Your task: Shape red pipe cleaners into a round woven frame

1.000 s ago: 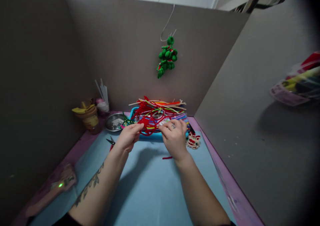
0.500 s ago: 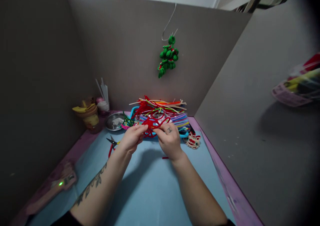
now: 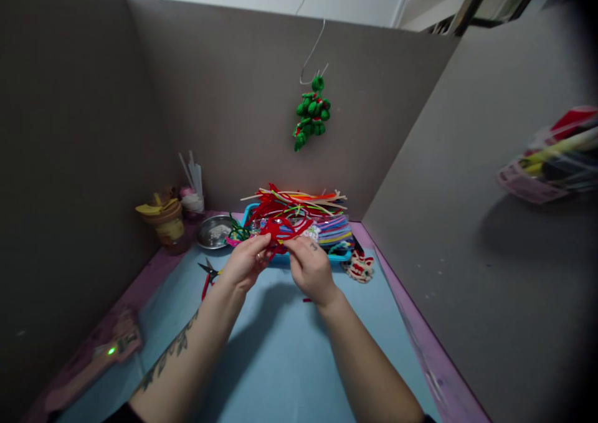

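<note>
Between my two hands, above the blue mat (image 3: 280, 361), is a looped piece made of red pipe cleaners (image 3: 276, 228). My left hand (image 3: 246, 262) is closed, with thumb and fingers pinching its left side. My right hand (image 3: 311, 270) pinches its lower right part, and the fingertips of the two hands nearly meet. Red loops stick out above and between the fingers; the fingers hide part of the piece. Behind it lies a blue tray (image 3: 340, 256) heaped with pipe cleaners (image 3: 299, 200) in red, cream, orange and purple.
Red-handled pliers (image 3: 208, 275) lie left of my left hand. Near them are a metal bowl (image 3: 213, 232), a brown pot (image 3: 167, 220) and a pink glue gun (image 3: 100, 361) with a green light. A cream-and-red piece (image 3: 359, 267) lies right. A green ornament (image 3: 312, 114) hangs from a wire.
The view has tilted slightly. My hands still grip the red piece, which is turned a little, and my right hand's fingers have shifted slightly left along it.
</note>
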### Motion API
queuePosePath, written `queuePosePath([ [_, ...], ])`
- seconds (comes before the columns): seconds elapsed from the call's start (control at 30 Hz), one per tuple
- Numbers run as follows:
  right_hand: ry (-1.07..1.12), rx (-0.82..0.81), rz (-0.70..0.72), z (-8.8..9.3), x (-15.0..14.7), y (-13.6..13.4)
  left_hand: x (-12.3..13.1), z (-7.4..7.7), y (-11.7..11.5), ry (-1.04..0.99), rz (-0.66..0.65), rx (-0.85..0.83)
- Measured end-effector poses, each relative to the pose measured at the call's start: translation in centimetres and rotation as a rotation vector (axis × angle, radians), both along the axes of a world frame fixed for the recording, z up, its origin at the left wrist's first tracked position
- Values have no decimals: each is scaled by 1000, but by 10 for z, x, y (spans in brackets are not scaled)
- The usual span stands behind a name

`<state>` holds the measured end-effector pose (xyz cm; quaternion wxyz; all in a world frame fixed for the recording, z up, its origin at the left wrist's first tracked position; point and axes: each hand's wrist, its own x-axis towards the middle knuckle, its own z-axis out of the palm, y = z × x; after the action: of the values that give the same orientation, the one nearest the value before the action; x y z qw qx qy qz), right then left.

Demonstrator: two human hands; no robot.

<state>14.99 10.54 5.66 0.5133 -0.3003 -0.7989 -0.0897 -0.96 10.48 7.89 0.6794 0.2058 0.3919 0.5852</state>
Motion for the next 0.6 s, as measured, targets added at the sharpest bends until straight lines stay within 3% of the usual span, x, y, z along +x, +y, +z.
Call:
queuePosePath([
  [0.1,61,41,29,0,-1,-1,0,3,0,-36,56,-33],
  [0.27,-36,130,-58,-6,-13,-6,6,9,-3,-103,94,-77],
  [0.47,10,127,-160,-17,-17,-4,22,2,-7,-173,88,-83],
  [0.6,61,92,-31,-17,-16,-3,25,-4,-4,-209,106,-67],
])
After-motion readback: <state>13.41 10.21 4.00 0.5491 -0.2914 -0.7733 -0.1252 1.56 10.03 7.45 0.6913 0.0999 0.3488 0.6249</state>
